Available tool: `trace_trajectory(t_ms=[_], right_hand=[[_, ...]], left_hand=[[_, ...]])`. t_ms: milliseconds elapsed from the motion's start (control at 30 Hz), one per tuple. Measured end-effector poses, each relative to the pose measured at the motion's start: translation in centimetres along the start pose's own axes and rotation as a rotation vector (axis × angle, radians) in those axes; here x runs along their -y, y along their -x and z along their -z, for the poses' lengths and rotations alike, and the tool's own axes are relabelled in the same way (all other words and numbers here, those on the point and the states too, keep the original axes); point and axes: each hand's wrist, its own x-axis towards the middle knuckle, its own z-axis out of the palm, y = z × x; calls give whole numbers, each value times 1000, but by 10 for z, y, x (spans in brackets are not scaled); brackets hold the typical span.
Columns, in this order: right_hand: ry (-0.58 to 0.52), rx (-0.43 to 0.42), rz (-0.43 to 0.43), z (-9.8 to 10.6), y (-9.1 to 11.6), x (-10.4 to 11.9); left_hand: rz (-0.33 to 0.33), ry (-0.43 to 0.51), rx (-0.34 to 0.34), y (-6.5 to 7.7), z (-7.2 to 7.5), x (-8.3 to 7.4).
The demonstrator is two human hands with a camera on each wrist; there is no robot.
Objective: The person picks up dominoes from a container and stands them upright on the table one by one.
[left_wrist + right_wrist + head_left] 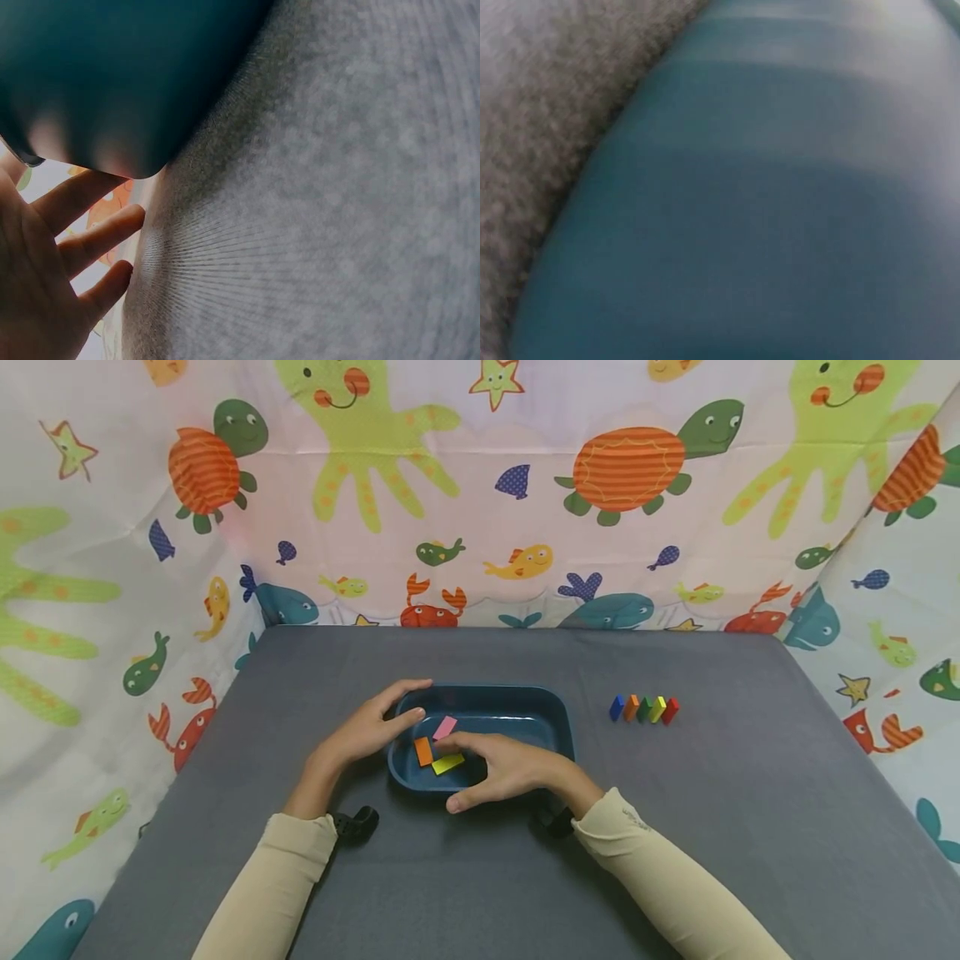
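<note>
A dark teal tray (pixel 517 693) sits on the grey table. My left hand (pixel 367 727) holds its left end, the thumb over the rim and the fingers along the outside. In the left wrist view, spread fingers (pixel 105 232) show beside the tray's outer wall (pixel 127 90). Inside the tray's left part lie a pink domino (pixel 445 727), an orange domino (pixel 423 752) and a yellow domino (pixel 447 764). Over the front rim hangs my right hand (pixel 513 768), thumb and fingers apart, nothing between them. The tray's blurred wall (pixel 727 225) fills most of the right wrist view.
To the right of the tray, several dominoes stand on edge in a row: blue (pixel 617 707), orange (pixel 632 707), green (pixel 644 708), yellow (pixel 657 709) and red (pixel 671 710). A curtain (pixel 480 585) printed with sea animals surrounds the table's back and sides.
</note>
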Motion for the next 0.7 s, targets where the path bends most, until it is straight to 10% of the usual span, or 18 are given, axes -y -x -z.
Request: trace_trajectory(t_ms=[700], right_hand=[[84, 34, -62, -7, 3, 9]], left_hand=[[27, -2, 16, 2, 2, -11]])
